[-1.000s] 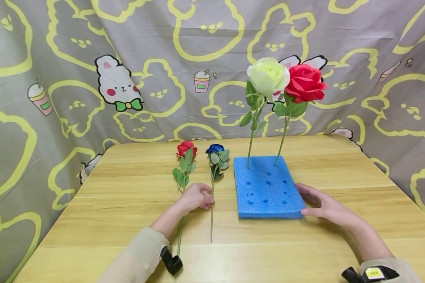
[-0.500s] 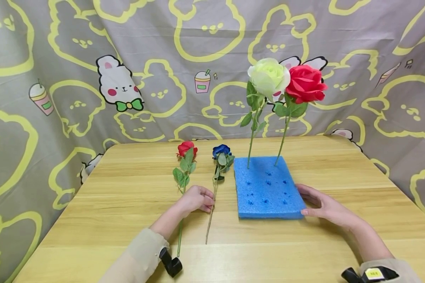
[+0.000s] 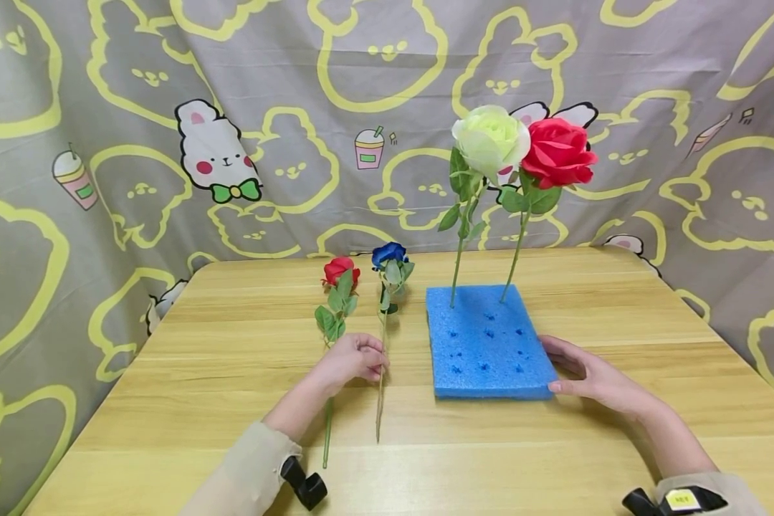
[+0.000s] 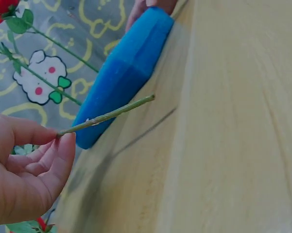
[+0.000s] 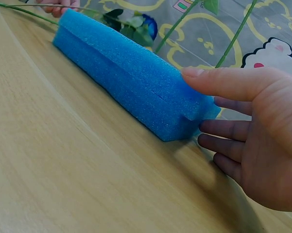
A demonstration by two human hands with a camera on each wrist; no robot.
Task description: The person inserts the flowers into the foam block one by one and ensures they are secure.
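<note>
My left hand pinches the stem of a blue artificial rose between thumb and forefinger. In the left wrist view, the bare stem end points toward the table and casts a shadow on it. My right hand rests at the right side of a blue foam block; its thumb lies at the front corner and its straight fingers are along the side. A pale green-white rose and a red rose stand upright in the block's far edge. Several small holes dot its top.
Another red rose lies on the wooden table, its stem partly hidden beneath my left hand. A grey patterned curtain hangs behind and along both sides. Black camera mounts sit on both wrists.
My left hand has taken up the blue rose's stem. The bloom first swung right, then left and upward, away from the tabletop. The right hand and foam block have stayed put.
</note>
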